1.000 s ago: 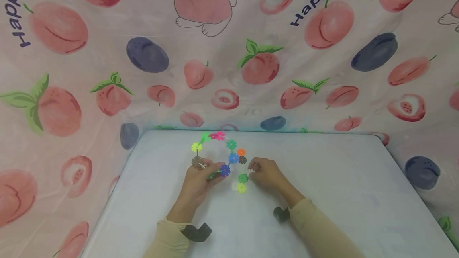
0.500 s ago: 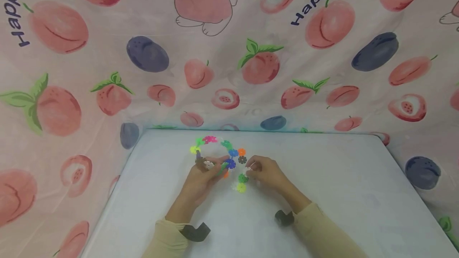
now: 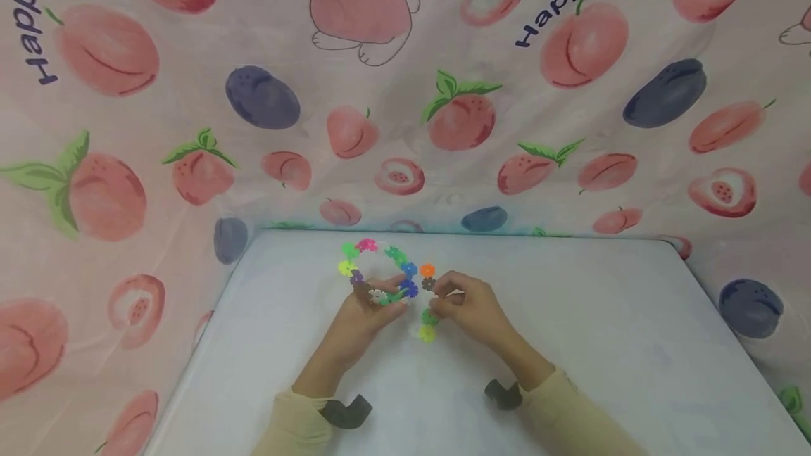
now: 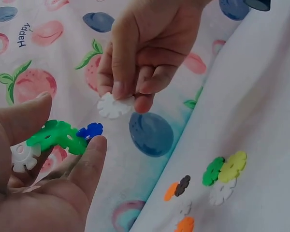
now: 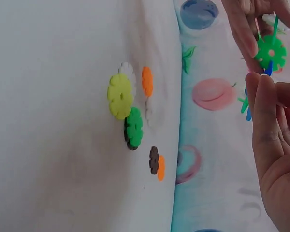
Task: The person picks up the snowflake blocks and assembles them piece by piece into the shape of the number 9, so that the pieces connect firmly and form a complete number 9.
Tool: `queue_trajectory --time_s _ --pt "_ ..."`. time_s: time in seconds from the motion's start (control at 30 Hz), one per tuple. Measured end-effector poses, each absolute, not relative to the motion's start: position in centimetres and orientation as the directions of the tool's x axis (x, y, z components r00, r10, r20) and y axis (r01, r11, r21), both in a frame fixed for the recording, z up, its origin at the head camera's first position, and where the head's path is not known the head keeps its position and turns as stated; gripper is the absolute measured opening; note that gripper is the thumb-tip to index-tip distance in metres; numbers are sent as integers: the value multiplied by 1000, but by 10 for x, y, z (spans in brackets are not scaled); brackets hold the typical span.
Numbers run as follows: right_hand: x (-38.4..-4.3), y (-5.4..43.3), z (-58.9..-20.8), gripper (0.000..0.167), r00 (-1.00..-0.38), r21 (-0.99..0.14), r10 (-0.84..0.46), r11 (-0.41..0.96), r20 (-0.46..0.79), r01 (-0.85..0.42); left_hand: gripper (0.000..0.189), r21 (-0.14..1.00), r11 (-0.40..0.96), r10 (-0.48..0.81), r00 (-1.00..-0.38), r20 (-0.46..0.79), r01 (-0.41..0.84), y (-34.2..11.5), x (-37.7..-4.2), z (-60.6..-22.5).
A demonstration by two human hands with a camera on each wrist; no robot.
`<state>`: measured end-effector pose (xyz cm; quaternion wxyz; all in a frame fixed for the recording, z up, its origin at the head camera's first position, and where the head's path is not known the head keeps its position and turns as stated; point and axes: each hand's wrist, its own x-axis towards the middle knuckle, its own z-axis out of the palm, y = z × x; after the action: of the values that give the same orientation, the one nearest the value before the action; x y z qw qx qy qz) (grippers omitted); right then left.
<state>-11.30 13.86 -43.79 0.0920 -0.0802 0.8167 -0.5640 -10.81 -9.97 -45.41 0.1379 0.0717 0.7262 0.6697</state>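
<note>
My left hand holds a ring-shaped chain of snowflake discs in pink, green, yellow, purple, brown, white and blue. In the left wrist view, green discs of the chain lie between thumb and fingers, with a dark blue disc sticking out past them. My right hand pinches a white snowflake disc between thumb and fingertips. That disc is close to the blue end of the chain, with a gap showing between them in the left wrist view.
Loose snowflake discs lie on the white table: orange, brown, green and yellow, with white ones among them. A fruit-printed cloth hangs at the back and left. Dark straps hang by both cuffs.
The left hand has tilted the ring, so it looks flatter, and its dark blue disc has shifted up and right. The right hand has moved slightly left, closer to the ring.
</note>
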Motion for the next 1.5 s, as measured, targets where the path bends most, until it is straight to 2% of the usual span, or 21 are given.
queue_trajectory --time_s 0.27,0.6,1.03,1.5 --pt "-106 131 -436 11 -965 -940 -261 321 30 -116 36 992 126 290 -955 -62 -26 -97 -107 -457" --pt "-104 126 -434 12 -968 -936 -245 323 61 -141 29 999 52 289 -957 -8 7 -94 -105 -452" --pt "-106 118 -428 10 -975 -913 -202 375 91 -163 25 993 62 313 -947 77 101 -91 -103 -451" --pt "-98 107 -429 11 -954 -843 -68 453 291 -290 28 965 101 341 -919 197 244 -85 -99 -451"
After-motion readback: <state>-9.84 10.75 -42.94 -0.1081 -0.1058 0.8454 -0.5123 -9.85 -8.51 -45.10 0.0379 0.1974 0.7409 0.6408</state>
